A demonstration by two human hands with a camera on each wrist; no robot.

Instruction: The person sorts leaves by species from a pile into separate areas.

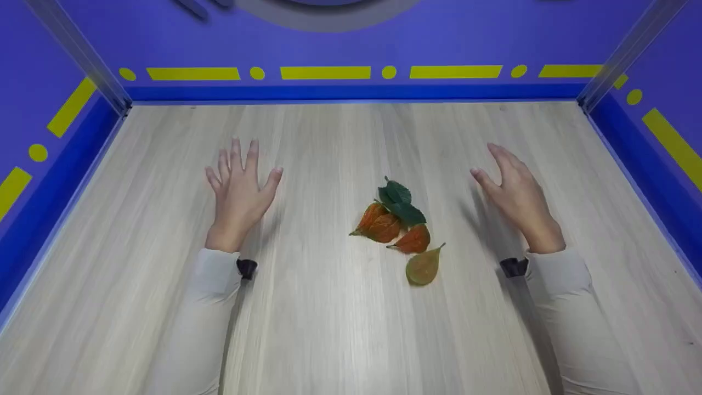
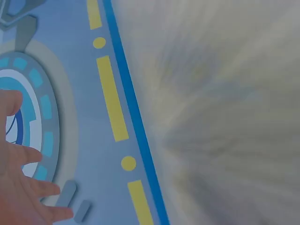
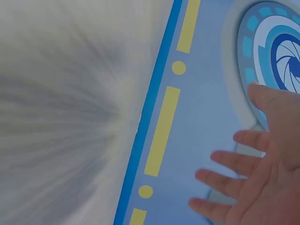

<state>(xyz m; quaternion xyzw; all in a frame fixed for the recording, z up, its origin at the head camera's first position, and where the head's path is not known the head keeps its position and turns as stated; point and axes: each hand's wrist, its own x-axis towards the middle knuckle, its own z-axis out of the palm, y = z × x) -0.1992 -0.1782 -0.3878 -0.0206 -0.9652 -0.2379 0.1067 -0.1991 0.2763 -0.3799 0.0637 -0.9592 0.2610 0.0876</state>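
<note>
Near the middle of the table in the head view lies a small group of orange Chinese lantern husks [image 1: 383,227], two of them overlapping. Another orange husk [image 1: 415,239] is beside them, and a yellowish-green husk [image 1: 423,269] lies nearest the front. Dark green leaves [image 1: 406,212] adjoin the orange husks at the back. To the left of the group, my left hand [image 1: 238,192] has its fingers spread and holds nothing. My right hand [image 1: 515,195], on the other side, is empty too, its thumb apart from the fingers. Both wrist views show extended fingers but none of the husks.
A pale wood-grain table [image 1: 323,329] spreads beneath both hands. Blue panels with yellow dashes [image 1: 325,72] enclose its back and sides, with metal corner posts [image 1: 620,60] at the back. Dark wrist devices [image 1: 247,269] sit at the cuffs.
</note>
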